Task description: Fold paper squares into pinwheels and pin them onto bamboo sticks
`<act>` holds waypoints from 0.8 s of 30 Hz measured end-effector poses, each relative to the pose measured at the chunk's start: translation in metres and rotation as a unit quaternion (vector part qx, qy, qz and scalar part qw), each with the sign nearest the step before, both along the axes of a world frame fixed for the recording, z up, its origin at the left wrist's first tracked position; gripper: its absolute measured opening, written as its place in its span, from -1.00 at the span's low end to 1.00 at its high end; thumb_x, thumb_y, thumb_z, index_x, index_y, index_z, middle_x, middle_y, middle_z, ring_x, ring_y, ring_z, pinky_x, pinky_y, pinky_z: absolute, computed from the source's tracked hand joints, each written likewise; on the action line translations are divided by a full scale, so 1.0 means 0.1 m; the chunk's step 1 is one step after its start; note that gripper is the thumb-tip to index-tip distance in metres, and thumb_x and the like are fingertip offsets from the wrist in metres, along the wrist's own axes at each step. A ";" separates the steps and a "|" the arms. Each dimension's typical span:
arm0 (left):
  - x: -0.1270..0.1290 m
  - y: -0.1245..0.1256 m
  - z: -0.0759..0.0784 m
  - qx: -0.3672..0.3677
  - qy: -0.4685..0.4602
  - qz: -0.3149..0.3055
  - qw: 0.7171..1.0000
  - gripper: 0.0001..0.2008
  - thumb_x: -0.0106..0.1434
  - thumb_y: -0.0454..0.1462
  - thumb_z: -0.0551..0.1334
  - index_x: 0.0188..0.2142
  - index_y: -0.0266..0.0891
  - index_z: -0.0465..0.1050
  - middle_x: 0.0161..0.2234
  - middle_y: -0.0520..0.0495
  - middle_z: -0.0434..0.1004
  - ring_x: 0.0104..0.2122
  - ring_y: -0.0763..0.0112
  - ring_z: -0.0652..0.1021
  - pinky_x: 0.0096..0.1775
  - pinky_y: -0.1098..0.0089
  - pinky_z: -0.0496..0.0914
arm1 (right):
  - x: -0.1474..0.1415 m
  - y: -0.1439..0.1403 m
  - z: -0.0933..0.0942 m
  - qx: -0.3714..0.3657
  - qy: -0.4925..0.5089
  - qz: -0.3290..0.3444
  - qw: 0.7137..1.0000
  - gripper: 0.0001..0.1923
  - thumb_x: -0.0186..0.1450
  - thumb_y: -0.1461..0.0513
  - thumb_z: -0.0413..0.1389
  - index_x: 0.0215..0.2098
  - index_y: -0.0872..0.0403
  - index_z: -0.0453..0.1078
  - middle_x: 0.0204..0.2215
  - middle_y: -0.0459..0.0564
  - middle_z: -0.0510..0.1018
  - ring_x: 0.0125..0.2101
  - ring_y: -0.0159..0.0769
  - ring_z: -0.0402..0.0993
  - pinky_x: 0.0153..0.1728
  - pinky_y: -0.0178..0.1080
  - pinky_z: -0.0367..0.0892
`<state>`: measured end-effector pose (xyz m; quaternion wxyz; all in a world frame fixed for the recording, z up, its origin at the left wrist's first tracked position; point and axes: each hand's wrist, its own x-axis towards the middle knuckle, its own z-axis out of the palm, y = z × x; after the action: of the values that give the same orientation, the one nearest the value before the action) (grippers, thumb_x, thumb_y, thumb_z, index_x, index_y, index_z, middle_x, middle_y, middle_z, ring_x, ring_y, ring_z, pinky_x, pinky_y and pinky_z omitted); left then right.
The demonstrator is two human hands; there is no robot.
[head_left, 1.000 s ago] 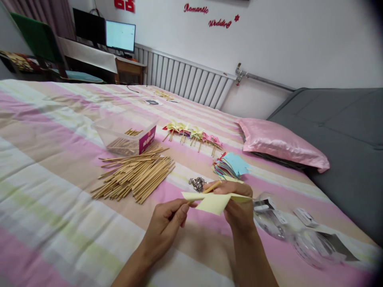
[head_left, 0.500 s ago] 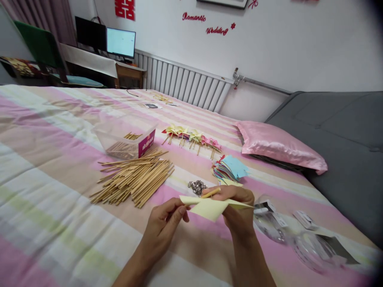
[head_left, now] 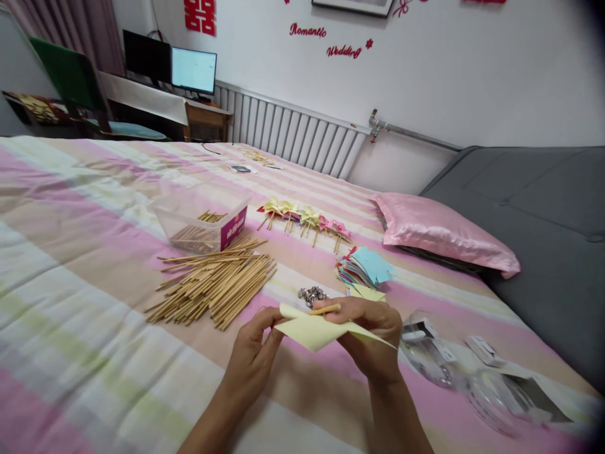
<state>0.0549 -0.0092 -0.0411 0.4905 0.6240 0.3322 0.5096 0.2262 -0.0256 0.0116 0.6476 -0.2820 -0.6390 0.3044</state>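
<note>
The right hand (head_left: 373, 334) pinches a wooden stick (head_left: 324, 309) against a yellow paper (head_left: 314, 329), keeping both together above the bed (head_left: 70, 265). The left hand (head_left: 255, 353) grips the paper's left corner to bend it. Just beyond lie small bells (head_left: 312, 294), a stick pile (head_left: 212, 284) and coloured papers (head_left: 366, 266).

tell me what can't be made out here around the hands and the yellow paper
- Head view: most of the stick is hidden behind the yellow paper and the right hand; only its tip shows.
- How the left hand fingertips grip the paper: covered by the paper's edge.
- The small metal pieces: too small to identify.
- The clear packets: glare blurs their contents.
</note>
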 end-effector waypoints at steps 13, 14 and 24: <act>0.01 0.00 -0.01 -0.015 -0.010 -0.026 0.999 -0.72 0.30 -0.17 0.07 -0.16 -0.26 0.47 -0.32 -0.13 0.43 -0.30 0.32 0.41 -0.22 0.36 0.29 | -0.01 -0.02 0.02 0.000 -0.008 -0.031 0.999 -0.87 0.05 0.32 0.31 -0.43 -0.01 0.55 -0.36 0.02 0.65 -0.35 -0.18 0.60 -0.29 -0.17 0.52; 0.01 -0.01 -0.01 -0.015 -0.007 -0.026 1.000 -0.72 0.30 -0.17 0.08 -0.16 -0.26 0.47 -0.32 -0.12 0.43 -0.30 0.33 0.41 -0.22 0.36 0.29 | -0.01 -0.02 0.02 0.001 -0.007 -0.027 1.000 -0.86 0.05 0.33 0.31 -0.42 -0.02 0.54 -0.35 0.01 0.65 -0.35 -0.19 0.60 -0.28 -0.17 0.52; -0.02 0.00 0.02 0.050 0.027 0.045 0.997 -0.81 0.27 -0.21 0.13 -0.29 -0.22 0.49 -0.40 -0.05 0.45 -0.37 0.37 0.41 -0.29 0.41 0.29 | -0.01 -0.04 0.03 -0.064 0.013 -0.019 0.998 -0.87 0.10 0.27 0.28 -0.39 0.03 0.42 -0.38 0.05 0.65 -0.37 -0.16 0.61 -0.43 -0.24 0.52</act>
<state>0.0532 -0.0089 -0.0389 0.4260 0.6459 0.3470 0.5301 0.2250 -0.0291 0.0149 0.6421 -0.3312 -0.6042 0.3362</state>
